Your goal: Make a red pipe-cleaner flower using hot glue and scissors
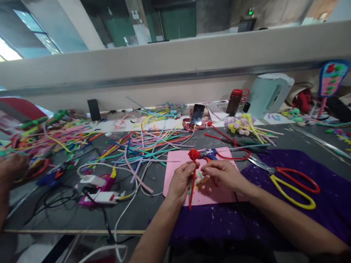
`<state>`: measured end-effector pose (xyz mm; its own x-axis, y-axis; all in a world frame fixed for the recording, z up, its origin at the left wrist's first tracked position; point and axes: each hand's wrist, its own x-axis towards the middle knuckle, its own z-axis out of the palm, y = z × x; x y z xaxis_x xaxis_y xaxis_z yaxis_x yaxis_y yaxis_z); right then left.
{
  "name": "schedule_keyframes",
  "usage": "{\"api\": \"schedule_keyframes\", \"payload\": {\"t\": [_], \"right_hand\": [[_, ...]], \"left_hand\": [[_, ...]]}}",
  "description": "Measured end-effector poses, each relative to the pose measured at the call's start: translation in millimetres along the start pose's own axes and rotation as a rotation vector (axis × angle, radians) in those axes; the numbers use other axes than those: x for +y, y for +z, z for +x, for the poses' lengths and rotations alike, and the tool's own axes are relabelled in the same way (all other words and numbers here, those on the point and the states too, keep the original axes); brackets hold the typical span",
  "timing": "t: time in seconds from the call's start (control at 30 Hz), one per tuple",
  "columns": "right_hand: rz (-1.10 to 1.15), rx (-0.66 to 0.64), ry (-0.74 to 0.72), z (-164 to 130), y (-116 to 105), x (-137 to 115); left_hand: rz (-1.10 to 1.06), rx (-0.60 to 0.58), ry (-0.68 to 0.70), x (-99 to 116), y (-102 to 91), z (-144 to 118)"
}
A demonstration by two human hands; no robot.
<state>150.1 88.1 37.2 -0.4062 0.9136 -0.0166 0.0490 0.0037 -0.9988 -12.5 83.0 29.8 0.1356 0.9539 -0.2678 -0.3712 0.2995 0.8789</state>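
Note:
My left hand pinches the stem of a red pipe-cleaner flower between thumb and fingers. The flower stands upright with its bloom on top, and its stem hangs below the hand. Just to the right, my right hand has its fingertips drawn together close to the stem; whatever may be between them is hidden. Beneath both hands lies a pink sheet scattered with small coloured scraps. A blue glue gun with an orange trigger rests at the sheet's far edge, behind the flower.
Scissors with red and yellow handles lie right on purple cloth. Loose pipe cleaners spread left of centre. A power strip trails cables. Behind stand a phone, bottle and kettle. Another person's hand is far left.

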Motion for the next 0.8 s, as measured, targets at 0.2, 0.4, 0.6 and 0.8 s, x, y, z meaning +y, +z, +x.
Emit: {"api": "schedule_keyframes", "payload": {"t": [0.2,0.4,0.6,0.8], "right_hand": [[0.156,-0.158,0.042,12,27,-1],[0.13,-0.065,-0.005,12,31,-1],[0.096,-0.022,-0.012,5,26,-3],[0.063,0.069,-0.052,3,17,1]], "left_hand": [[-0.044,-0.063,0.025,0,0.2,-3],[-0.02,-0.052,0.031,2,-2.1,-4],[0.077,-0.084,-0.014,1,-5.8,-1],[0.249,-0.033,0.095,3,-8.8,1]]}}
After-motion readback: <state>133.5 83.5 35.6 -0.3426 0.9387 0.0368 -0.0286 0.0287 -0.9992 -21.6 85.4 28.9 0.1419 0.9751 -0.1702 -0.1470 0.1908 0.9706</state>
